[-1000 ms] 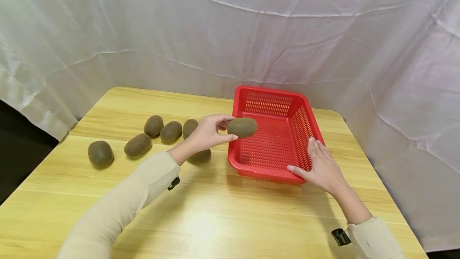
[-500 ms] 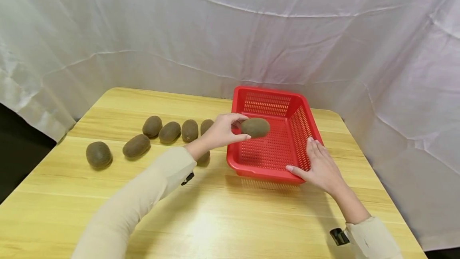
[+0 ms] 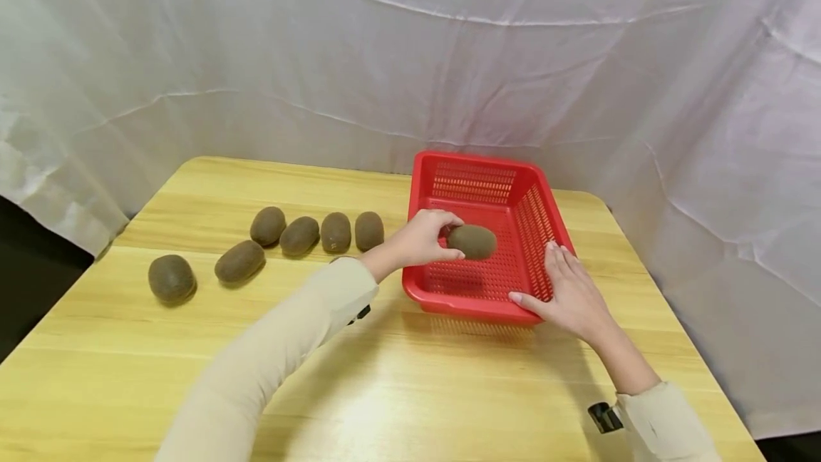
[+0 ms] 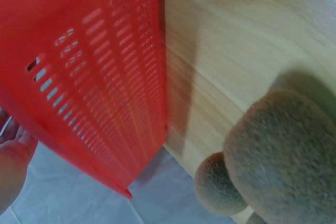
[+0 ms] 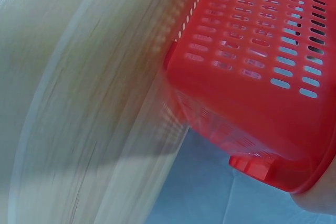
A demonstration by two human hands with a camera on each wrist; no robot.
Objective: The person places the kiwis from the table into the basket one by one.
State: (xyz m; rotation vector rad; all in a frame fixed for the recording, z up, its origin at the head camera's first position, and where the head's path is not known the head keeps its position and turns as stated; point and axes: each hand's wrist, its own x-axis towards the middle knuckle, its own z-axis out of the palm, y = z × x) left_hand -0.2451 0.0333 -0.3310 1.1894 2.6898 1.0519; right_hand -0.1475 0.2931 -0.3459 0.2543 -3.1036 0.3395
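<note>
My left hand holds a brown kiwi between thumb and fingers, over the inside of a red plastic basket. In the left wrist view, that hand shows at the left edge beyond the basket's slotted side wall. At the basket's near right corner rests my right hand, its thumb along the front rim and its fingers lying straight over the right side. Only a sliver of this hand appears in the right wrist view. The basket floor that shows carries no fruit.
Several kiwis lie left of the basket, among them one near the left table edge and one close to the basket. Another is mostly hidden behind my left sleeve. A pale cloth hangs behind the wooden table.
My left hand has carried the kiwi rightward and slightly lower, from the basket's left rim to over its middle. The right hand stays at the corner.
</note>
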